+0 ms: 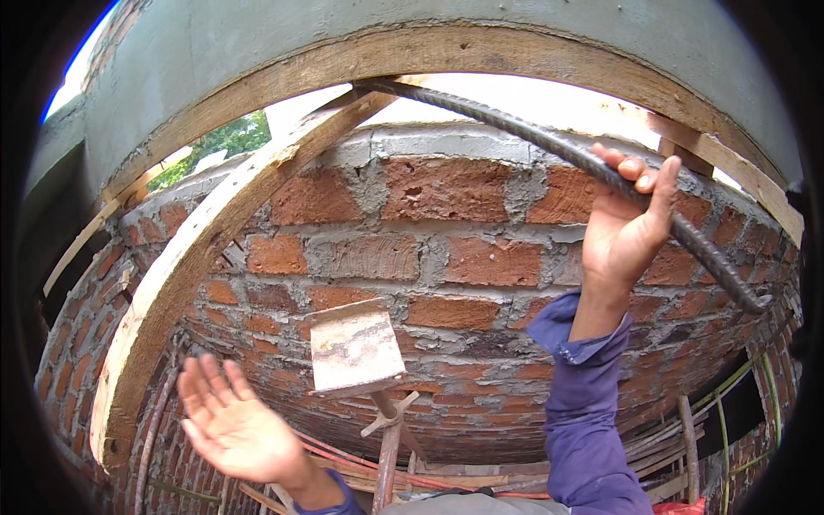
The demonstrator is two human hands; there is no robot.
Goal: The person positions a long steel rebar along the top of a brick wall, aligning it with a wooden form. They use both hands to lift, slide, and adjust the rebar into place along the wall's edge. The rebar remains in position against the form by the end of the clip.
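Observation:
My right hand (631, 202) is closed round a long, dark ribbed steel bar (515, 129), its thumb and fingers wrapped about the shaft. The bar slants from upper left down to the right, where its end bends slightly. Its far tip meets the curved wooden board (463, 51) under the concrete, at the top of a long plank (184, 249). That plank slopes down to the lower left. Low on the left, my left hand (236, 421) is open, palm up and fingers spread, holding nothing, to the right of the plank's lower part.
A brick wall (459, 189) with rough mortar fills the middle. Before it stands a metal prop (388, 455) topped by a flat, mortar-stained plate (356, 348). Grey concrete (429, 15) spans the top. Poles and boards (687, 446) lie or stand low on the right.

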